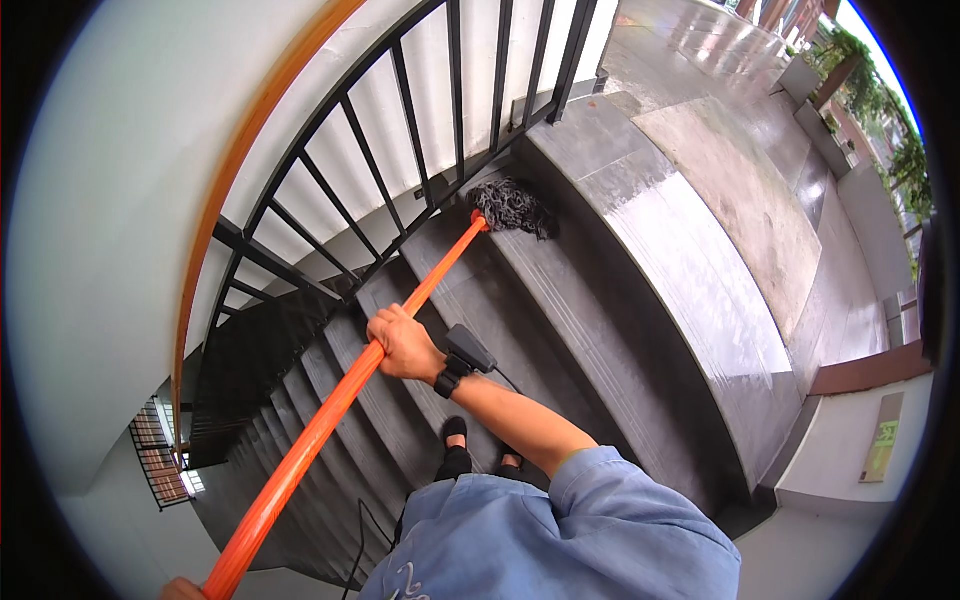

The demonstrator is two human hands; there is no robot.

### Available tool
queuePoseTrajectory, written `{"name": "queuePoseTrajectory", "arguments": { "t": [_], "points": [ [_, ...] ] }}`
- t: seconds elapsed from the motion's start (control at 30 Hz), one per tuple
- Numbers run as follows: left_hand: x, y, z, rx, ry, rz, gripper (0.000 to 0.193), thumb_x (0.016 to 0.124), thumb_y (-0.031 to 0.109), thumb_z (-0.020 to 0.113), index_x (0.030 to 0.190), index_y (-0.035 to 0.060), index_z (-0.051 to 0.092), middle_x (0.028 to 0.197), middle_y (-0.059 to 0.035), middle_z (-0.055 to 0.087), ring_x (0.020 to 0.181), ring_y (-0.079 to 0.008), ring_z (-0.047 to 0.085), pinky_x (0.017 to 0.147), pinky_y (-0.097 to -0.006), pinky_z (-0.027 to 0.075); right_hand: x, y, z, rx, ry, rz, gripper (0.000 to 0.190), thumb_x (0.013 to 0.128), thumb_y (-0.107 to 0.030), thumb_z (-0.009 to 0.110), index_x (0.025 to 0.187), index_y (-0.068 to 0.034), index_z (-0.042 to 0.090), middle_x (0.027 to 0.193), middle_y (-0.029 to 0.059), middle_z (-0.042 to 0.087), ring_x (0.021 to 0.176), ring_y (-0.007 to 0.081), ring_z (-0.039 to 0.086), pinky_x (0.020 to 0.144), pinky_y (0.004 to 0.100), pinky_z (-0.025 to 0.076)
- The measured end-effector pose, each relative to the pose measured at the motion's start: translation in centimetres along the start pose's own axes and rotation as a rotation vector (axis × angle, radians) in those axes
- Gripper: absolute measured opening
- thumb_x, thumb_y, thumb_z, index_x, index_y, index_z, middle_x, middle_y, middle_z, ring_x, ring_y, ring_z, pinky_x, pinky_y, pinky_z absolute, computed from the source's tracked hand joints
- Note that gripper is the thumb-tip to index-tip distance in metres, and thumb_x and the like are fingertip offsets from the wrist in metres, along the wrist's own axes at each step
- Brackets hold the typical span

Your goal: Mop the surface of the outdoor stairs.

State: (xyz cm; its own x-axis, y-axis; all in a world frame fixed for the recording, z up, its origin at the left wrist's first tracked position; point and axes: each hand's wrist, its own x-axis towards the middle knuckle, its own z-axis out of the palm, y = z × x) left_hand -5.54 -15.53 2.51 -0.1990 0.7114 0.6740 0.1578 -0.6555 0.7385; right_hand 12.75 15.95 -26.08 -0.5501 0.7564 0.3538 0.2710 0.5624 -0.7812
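A string mop with a dark grey head (511,208) rests on a stair tread beside the black railing. Its orange handle (307,446) runs diagonally down to the lower left. My right hand (405,343) is closed around the middle of this handle, and a black strap with a box-shaped device (469,349) sits at that wrist. Near the bottom edge my left hand (182,590) holds the handle's lower visible part; most of that hand is cut off by the frame.
Grey stone stairs (480,300) descend to the lower left. A black metal railing (405,105) and wooden handrail (225,172) border them. The upper landing (697,255) looks wet and shiny. My shoe (453,429) is on a tread. A black cable (361,532) hangs beside me.
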Motion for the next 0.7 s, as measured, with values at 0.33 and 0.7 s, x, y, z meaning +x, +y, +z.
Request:
{"name": "queuePoseTrajectory", "arguments": {
  "t": [0.33,0.7],
  "points": [
    [-2.6,-2.0,8.6,-0.02,-0.07,0.016,0.023,0.095,0.026,0.051,0.083,0.006,0.057,0.059,-0.0026,0.047,0.051,-0.0143,0.045,0.063,-0.0349,0.044,1.2,6.1,-2.3,0.022,0.013,-0.177,0.021,0.071,-0.019,0.068,0.075,-0.008,0.051,0.076,0.0091,0.057,0.077,0.0327,0.054,0.06,0.0425,0.045],
    [-9.7,1.4,4.4,-0.075,0.213,-0.119,0.021,0.098,0.021,0.044,0.098,0.0026,0.054,0.057,-0.0001,0.041,0.05,-0.0138,0.04,0.065,-0.0362,0.04,-5.3,2.7,-2.7,-0.135,-0.201,-0.118,0.025,0.077,-0.023,0.069,0.076,-0.008,0.049,0.078,0.0079,0.056,0.082,0.0304,0.055,0.063,0.0432,0.047]
  ]
}}
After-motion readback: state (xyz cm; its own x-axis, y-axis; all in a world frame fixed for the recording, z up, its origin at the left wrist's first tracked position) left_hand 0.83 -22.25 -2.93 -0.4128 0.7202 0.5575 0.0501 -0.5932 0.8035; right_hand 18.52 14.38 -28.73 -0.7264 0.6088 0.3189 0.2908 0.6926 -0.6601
